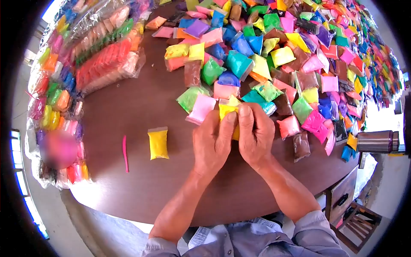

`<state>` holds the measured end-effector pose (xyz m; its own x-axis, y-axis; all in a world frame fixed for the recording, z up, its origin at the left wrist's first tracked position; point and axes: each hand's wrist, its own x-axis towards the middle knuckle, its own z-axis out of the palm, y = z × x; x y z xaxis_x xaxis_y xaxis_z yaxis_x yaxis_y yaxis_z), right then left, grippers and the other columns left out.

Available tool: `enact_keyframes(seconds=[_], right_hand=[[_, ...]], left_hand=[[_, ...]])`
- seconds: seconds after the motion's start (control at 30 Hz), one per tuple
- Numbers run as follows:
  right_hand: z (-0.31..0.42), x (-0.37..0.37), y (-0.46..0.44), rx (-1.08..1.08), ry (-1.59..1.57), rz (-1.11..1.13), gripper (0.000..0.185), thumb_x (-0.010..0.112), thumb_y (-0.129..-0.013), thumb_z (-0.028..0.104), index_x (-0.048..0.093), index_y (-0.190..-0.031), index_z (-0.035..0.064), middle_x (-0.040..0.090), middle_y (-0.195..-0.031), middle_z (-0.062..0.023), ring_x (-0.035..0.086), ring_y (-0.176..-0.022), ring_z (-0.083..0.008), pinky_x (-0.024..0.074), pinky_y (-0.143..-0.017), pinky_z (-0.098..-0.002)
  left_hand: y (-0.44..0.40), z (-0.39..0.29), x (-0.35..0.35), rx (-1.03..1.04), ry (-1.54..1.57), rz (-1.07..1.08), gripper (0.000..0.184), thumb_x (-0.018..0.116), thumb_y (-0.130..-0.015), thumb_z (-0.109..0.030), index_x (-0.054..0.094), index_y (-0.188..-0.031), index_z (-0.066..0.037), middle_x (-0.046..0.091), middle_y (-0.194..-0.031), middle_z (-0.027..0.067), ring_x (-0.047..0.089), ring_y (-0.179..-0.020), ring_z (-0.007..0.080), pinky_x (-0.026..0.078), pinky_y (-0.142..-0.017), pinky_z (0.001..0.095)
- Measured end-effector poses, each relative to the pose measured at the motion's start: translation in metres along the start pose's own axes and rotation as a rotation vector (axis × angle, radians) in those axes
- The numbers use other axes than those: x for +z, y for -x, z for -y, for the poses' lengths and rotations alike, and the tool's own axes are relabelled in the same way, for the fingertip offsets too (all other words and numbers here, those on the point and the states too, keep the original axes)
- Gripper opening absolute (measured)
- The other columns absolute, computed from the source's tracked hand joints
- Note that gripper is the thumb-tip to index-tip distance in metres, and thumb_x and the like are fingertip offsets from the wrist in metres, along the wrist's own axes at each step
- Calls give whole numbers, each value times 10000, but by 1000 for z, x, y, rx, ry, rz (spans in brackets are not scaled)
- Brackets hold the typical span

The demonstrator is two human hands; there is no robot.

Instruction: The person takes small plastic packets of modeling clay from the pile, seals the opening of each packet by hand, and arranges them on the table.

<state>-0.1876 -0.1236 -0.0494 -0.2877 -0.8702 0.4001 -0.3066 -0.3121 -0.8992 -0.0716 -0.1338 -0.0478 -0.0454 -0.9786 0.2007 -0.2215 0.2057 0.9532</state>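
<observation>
Yellow packet: a filled plastic packet [227,109] between the two hands near the middle of the tabletop [109,115]; its yellow shows above the left thumb and again in the narrow gap between the thumbs. Clock directions run from here, 12 pointing away from the person.
Left hand: the left hand [212,139] has its fingers closed on the packet, thumb across the front; the fingers behind are hidden.
Right hand: the right hand [257,137] grips the opposite side, thumb upright beside the other; its hidden fingers cannot be told either.
Loose yellow packet: a second yellow one [158,144] lies flat toward 8 o'clock, apart from the hands, pale top edge at 12.
Pink strip: a thin strip [125,154] lies farther out toward 8 o'clock, its length roughly 12 to 6.
Colored heap: piled packets [282,56] in many colors spread from 12 round to 3 o'clock.
Heap's near edge: a pale pink packet [202,108] sits just beside the left hand, between 9 and 10; a brown packet [301,146] lies toward 4.
Wrapped bundle: red packets in clear plastic [104,62] toward 10 o'clock.
Metal cylinder: a grey one [376,142] at 3 o'clock.
Print: any lettering on the packets is too small to read.
</observation>
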Motion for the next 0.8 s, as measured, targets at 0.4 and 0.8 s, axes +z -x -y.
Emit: enact_keyframes(seconds=[0.4,0.8], right_hand=[[-7,-1,0,73,-80,-56,259,529,-1073,215,626,-990,-10,596,-770,-54,503,-676,-92,444,-593,-294],[-5,0,-1,82,-93,-86,281,511,-1084,247,626,-1043,-6,633,-838,-48,548,-752,-93,471,-666,-279]], left_hand=[[1,2,-1,35,36,43,337,629,-1021,-239,558,-805,10,500,-637,105,445,-577,138,396,-517,345],[2,0,0,-5,157,75,320,668,-997,-278,638,-907,27,579,-667,77,489,-628,102,436,-557,321]])
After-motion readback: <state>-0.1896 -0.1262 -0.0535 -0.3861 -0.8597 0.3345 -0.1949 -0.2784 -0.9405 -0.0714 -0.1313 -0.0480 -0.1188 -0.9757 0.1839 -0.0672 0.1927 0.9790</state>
